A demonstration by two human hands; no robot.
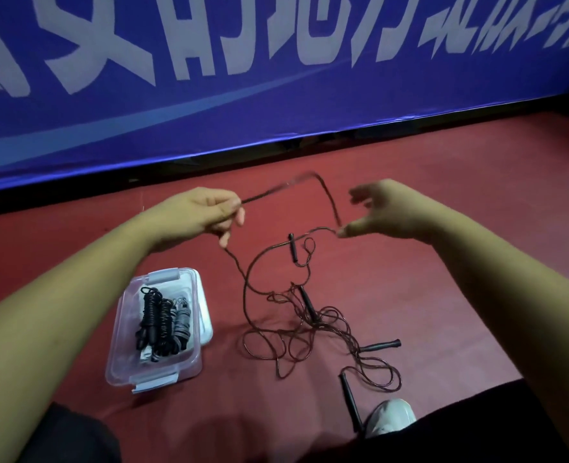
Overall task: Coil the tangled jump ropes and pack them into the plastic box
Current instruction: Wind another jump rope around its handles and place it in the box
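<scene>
Banner [276,105]: white writing, unreadable
Handles [381,345]: four, black
My left fingers [233,208]: grasped the rope [330,199]
My right fingers [359,195]: released, rope on thumb [349,230]

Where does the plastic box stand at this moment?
In the head view the plastic box sits on the red floor at the lower left, just left of the tangled jump rope, with coiled ropes inside it.

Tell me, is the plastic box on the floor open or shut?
Open. The plastic box has no lid on top, and the coiled ropes lie exposed inside it.
</scene>
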